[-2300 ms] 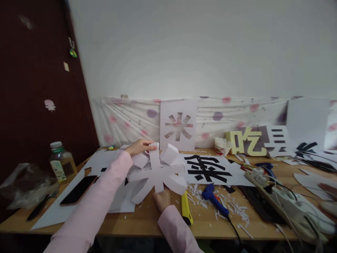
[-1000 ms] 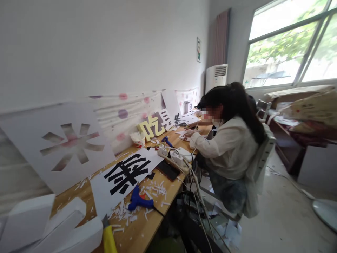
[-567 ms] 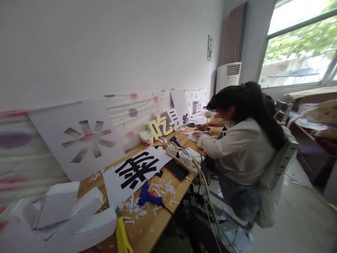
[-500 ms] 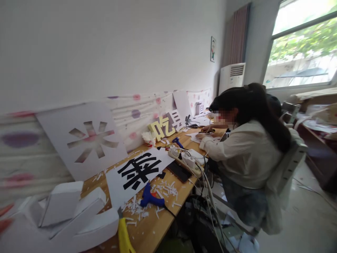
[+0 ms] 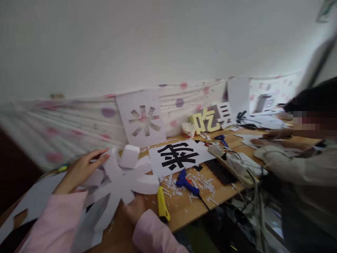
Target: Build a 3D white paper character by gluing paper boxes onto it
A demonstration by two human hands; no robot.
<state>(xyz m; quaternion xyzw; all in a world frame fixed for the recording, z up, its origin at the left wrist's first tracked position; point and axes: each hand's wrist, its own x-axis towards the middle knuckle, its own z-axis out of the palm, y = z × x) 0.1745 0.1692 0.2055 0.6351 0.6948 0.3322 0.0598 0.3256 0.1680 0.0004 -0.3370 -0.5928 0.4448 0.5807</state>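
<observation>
The left hand (image 5: 79,170) lies on the upper left arm of the white three-dimensional paper character (image 5: 119,181), its fingers (image 5: 98,154) stretched nearly flat along the top edge, pressing on it and not pinching it. The right hand (image 5: 135,211) sits under the near lower edge of the same piece; most of it is hidden behind the paper, so whether its fingers curl round the edge cannot be told. The character stands tilted on the bench (image 5: 184,211), between the two hands, its face turned toward the wearer and its longest stroke running from the upper left down toward the right hand. Both hands touch it; the left covers more of it.

Just right of the right hand a yellow utility knife (image 5: 162,207) lies on the bench, and beyond it a blue glue gun (image 5: 185,182) among white paper scraps (image 5: 202,184). A printed sheet (image 5: 179,156) lies behind, and a cut-out stencil (image 5: 143,119) leans on the wall. A co-worker's sleeve (image 5: 284,165) rests farther right.
</observation>
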